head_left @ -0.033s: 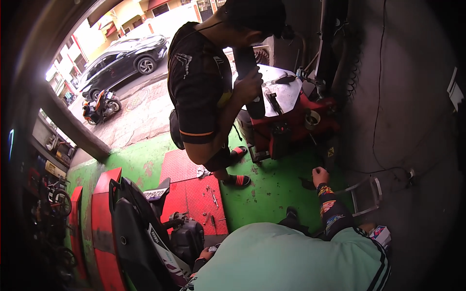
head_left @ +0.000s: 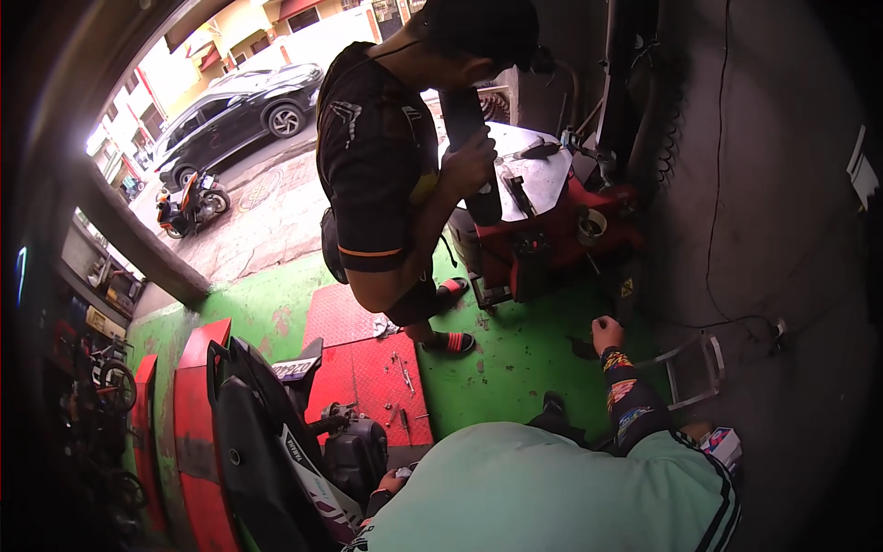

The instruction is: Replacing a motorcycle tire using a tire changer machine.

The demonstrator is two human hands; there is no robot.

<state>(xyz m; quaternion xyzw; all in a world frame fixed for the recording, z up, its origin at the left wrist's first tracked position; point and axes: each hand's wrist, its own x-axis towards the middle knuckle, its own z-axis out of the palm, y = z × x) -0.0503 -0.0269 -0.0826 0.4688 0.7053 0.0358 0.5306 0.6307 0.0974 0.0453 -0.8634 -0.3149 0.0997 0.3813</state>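
My right hand [head_left: 607, 333] is held out over the green floor, its fingers curled into a closed grip. What lies inside that grip, if anything, is hidden. Low in the view, partly covered by my mint green shirt [head_left: 524, 492], my left hand [head_left: 390, 481] is closed beside the black engine housing [head_left: 360, 458] of a motor scooter. A small pale thing [head_left: 405, 471] shows at its fingers, too small to name. The scooter's dark seat and tail [head_left: 262, 419] stand to the left of that hand.
A person [head_left: 377, 166] in a dark shirt stands ahead, gripping a long black object [head_left: 471, 152]. Behind is a red machine [head_left: 570, 230] with a pale top. Tools [head_left: 403, 373] lie on a red metal plate [head_left: 345, 363]. A metal frame [head_left: 694, 368] stands at right.
Out on the street, the dark car has shifted slightly to the right. My hands and the other person look unchanged.
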